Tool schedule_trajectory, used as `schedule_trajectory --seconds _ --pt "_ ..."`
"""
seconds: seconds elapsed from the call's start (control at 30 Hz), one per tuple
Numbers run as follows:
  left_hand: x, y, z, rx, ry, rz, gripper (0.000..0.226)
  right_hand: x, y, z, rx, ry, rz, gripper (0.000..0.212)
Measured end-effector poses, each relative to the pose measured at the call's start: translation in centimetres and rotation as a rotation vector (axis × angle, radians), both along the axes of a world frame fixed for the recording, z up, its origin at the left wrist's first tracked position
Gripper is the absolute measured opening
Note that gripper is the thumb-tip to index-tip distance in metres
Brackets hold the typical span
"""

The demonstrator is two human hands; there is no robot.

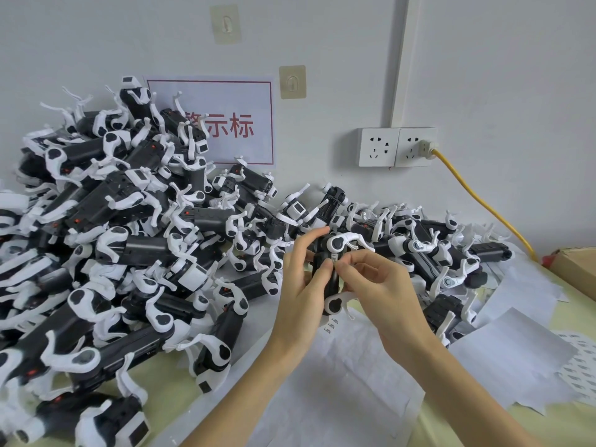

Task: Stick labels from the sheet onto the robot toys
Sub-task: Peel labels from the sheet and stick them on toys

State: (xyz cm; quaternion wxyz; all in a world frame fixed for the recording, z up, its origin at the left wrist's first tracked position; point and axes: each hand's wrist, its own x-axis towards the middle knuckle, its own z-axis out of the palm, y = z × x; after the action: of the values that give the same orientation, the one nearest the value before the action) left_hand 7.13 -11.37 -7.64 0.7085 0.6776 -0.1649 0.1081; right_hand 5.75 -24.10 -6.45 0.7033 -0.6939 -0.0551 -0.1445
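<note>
My left hand point(301, 279) grips a black-and-white robot dog toy point(335, 253) upright above the table, its thumb on the toy's black body. My right hand point(377, 285) pinches a small white label point(334, 257) against the toy's side, just below its upper white leg. A label sheet point(335, 366) lies flat beneath both hands, with a few small printed labels point(332, 324) showing under the toy.
A big heap of robot dog toys point(106, 240) fills the left and runs along the wall to the right point(435, 250). Used backing sheets point(509, 353) lie at the right. A yellow cable point(483, 201) hangs from the wall socket point(396, 146). A cardboard box point(574, 269) sits at the far right.
</note>
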Motion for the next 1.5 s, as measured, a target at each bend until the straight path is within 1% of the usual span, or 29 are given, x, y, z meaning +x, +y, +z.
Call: schedule_trajectory --seconds 0.23,0.43,0.63,0.87,0.97,1.07,1.17,1.3,1.4,1.5 --pt "-0.07 -0.09 -0.04 0.057 -0.017 0.026 0.045 -0.1 0.03 0.17 -0.001 0.011 -0.022 0.019" --pt "-0.18 -0.34 -0.21 0.122 -0.072 0.091 0.044 0.07 -0.1 0.12 -0.008 0.03 -0.027 0.014" --pt "-0.06 -0.2 -0.2 0.129 -0.059 0.089 0.045 0.34 -0.27 -0.09 0.014 0.077 0.009 0.012" --pt "-0.06 -0.14 -0.17 0.12 -0.038 0.068 0.045 0.53 -0.28 -0.23 0.02 0.107 0.004 0.013" --pt "-0.06 -0.14 -0.19 0.118 -0.044 0.068 0.044 0.54 -0.37 -0.2 0.043 0.123 0.014 0.016" --pt "-0.01 -0.18 -0.2 0.075 -0.032 0.047 0.045 0.41 -0.42 -0.1 0.082 0.152 0.032 0.023" --pt "-0.12 -0.14 0.02 0.03 0.003 0.027 0.049 0.25 -0.31 0.09 0.072 0.14 0.051 0.031" --pt "-0.14 -0.09 0.12 0.008 0.023 0.014 0.052 0.16 -0.17 0.0 0.0 0.114 0.032 0.037" --pt "-0.22 -0.22 0.22 -0.023 0.011 0.012 0.045 0.03 -0.26 0.1 0.065 0.144 0.114 0.031" --pt "-0.42 -0.28 0.43 -0.02 0.008 0.007 0.046 0.12 -0.54 0.2 0.136 0.187 0.182 0.022"
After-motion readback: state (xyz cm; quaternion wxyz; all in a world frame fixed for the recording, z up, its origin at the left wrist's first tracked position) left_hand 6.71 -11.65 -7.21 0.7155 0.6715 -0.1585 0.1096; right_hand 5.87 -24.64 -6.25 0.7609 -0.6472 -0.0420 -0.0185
